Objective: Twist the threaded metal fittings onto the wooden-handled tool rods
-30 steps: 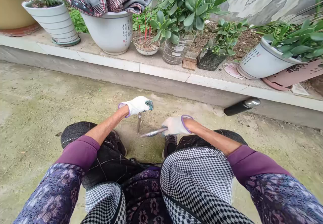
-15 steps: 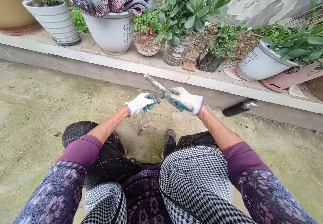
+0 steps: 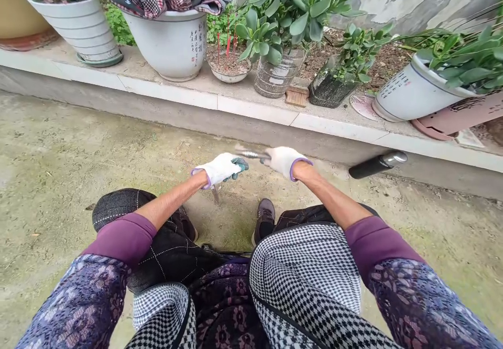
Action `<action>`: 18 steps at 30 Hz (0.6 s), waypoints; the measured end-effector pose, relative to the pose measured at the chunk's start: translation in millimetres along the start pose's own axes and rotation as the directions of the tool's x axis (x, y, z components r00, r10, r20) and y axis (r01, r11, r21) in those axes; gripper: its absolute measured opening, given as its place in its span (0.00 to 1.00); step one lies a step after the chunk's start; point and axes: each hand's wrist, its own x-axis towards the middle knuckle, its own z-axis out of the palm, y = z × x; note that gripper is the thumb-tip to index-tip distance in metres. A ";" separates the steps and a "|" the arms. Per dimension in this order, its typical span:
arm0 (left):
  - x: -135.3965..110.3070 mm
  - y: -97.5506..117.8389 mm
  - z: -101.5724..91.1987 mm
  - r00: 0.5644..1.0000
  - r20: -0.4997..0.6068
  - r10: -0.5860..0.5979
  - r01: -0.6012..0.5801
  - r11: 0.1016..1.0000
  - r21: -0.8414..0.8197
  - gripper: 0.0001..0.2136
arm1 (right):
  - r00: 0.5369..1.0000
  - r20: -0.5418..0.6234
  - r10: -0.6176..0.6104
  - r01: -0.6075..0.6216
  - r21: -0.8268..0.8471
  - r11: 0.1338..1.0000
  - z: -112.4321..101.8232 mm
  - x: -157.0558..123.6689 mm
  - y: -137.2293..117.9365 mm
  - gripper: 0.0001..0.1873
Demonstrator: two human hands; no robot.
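My right hand point(image 3: 283, 160), in a white glove with a green palm, is closed round one end of a slim rod with a shiny silver, wire-like middle point(image 3: 251, 154). Motion blurs the rod, which lies nearly level and points left. Its far end comes close to the fingers of my left hand point(image 3: 226, 167), gloved the same way. Those fingers are curled together, and what they hold, if anything, is hidden. Below the left wrist shows a small greyish flat piece point(image 3: 215, 195); I cannot tell whether it is held or lies on the ground.
A low tiled ledge point(image 3: 255, 109) runs across in front. On it stand a white pot point(image 3: 167, 45) with clothes on top, a small brush point(image 3: 296, 96) and several potted plants. A black bottle point(image 3: 369, 166) lies on the ground at its foot, to the right.
The rod has swung from slanting up and left to nearly level. My right hand has turned so its white back shows, and my left hand has shifted slightly down.
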 end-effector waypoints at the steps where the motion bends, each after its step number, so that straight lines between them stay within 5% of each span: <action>1: 2.1 0.9 1.5 1.000 0.000 -0.007 0.007 0.999 -0.053 0.14 | 0.998 -0.061 0.013 -0.014 -0.028 1.000 -6.8 4.9 2.0 0.11; 3: 7.0 2.1 0.5 1.000 0.003 -0.019 0.020 0.983 -0.184 0.15 | 0.986 -0.167 -0.001 0.012 0.065 0.998 -21.0 7.2 1.8 0.12; 5: 11.6 1.4 -3.6 1.000 0.009 -0.014 0.016 0.961 -0.275 0.15 | 0.982 -0.186 0.002 0.062 0.335 0.940 -33.0 -0.4 -3.5 0.15; 8: 15.3 -3.2 -8.9 1.000 0.015 -0.006 0.010 0.954 -0.301 0.13 | 0.997 -0.069 -0.042 0.079 0.699 0.711 -42.6 -22.7 -15.2 0.21; 11: 14.3 -7.3 -12.2 1.000 -0.024 -0.005 0.000 0.977 -0.213 0.12 | 0.961 0.097 -0.260 0.083 0.793 0.603 -40.0 -45.0 -23.9 0.24; 15: 8.2 -5.0 -19.3 0.998 -0.048 0.044 -0.048 0.995 -0.091 0.11 | 0.822 0.426 -0.378 0.040 0.619 0.784 -18.5 -57.4 -28.9 0.20; 16: 6.5 -3.6 -20.7 0.998 -0.045 0.045 -0.047 0.997 -0.060 0.11 | 0.806 0.467 -0.363 0.066 0.538 0.840 -11.5 -56.3 -28.8 0.17; 18: 3.7 -1.3 -20.8 0.998 -0.048 0.036 -0.037 0.999 -0.013 0.11 | 0.846 0.449 -0.287 0.141 0.331 0.933 1.0 -48.9 -26.3 0.11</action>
